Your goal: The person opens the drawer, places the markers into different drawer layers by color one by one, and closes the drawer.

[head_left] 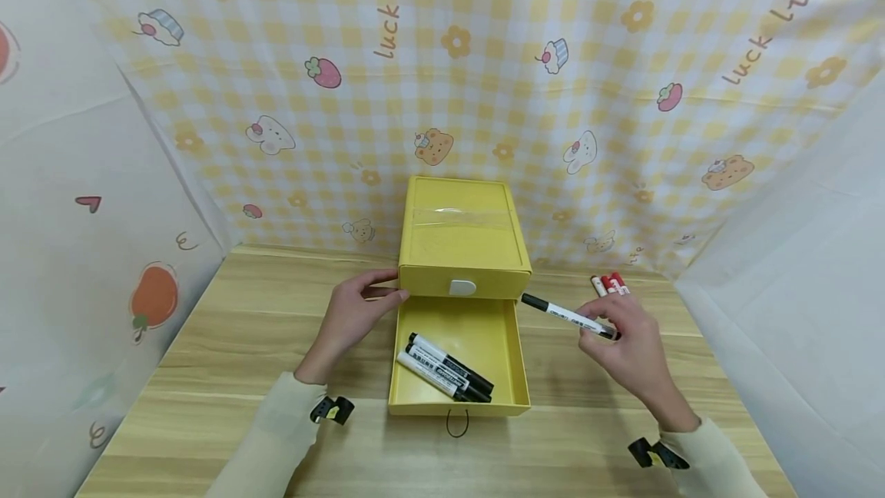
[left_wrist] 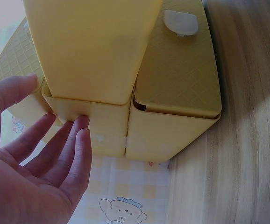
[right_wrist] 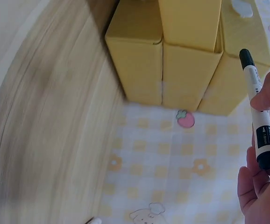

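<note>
A yellow drawer box [head_left: 465,237] stands at the back of the table, its middle drawer [head_left: 522,375] pulled out with several black-and-white markers [head_left: 445,367] lying inside. My left hand [head_left: 356,317] rests its fingers against the box's left side; the left wrist view shows the fingertips at the yellow side wall [left_wrist: 107,121], fingers extended. Right of the drawer, my right hand [head_left: 625,340] pinches a marker [head_left: 570,317] with a black cap. The right wrist view shows this marker [right_wrist: 252,84] between thumb and fingers of the right hand [right_wrist: 268,186], held off the table beside the box.
Behind my right hand, a white-and-red group of markers [head_left: 608,284] lies on the wooden table [head_left: 242,329]. A black loop [head_left: 457,424] hangs at the drawer's front. Patterned cloth [head_left: 332,137] rises directly behind the box.
</note>
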The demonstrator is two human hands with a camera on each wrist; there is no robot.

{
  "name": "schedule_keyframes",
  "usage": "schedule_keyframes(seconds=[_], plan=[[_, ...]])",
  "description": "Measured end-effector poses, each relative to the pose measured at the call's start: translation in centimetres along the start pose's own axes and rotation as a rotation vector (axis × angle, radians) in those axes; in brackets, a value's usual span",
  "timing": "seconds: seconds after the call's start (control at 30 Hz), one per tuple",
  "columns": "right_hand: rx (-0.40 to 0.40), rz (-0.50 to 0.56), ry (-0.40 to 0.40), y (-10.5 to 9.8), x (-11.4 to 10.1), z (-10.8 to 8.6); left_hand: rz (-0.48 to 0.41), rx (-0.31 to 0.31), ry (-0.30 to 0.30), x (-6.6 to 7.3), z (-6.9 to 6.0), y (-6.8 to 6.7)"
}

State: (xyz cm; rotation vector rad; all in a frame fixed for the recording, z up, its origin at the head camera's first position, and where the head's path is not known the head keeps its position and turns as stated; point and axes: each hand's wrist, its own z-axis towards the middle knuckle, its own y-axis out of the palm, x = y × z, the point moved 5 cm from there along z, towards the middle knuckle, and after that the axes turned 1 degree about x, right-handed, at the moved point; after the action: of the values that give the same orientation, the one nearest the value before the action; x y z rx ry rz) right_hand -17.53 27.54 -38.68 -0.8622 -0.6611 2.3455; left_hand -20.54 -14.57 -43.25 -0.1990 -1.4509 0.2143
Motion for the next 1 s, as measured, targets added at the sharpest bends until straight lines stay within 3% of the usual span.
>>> schedule_keyframes(seconds=[0.13, 0.6, 1.0], plan=[[-0.006, 0.025, -0.051, 0.3, -1.1, 0.1, 0.000, 0.002, 0.002, 0.0, 0.0, 0.0], [-0.090, 0.049, -0.119, 1.9, -4.4, 1.1, 0.003, 0.003, -0.008, 0.0, 0.0, -0.1], [-0.096, 0.028, -0.234, 4.1, -7.3, 2.6, 0.008, 0.005, -0.005, 0.0, 0.0, 0.0]])
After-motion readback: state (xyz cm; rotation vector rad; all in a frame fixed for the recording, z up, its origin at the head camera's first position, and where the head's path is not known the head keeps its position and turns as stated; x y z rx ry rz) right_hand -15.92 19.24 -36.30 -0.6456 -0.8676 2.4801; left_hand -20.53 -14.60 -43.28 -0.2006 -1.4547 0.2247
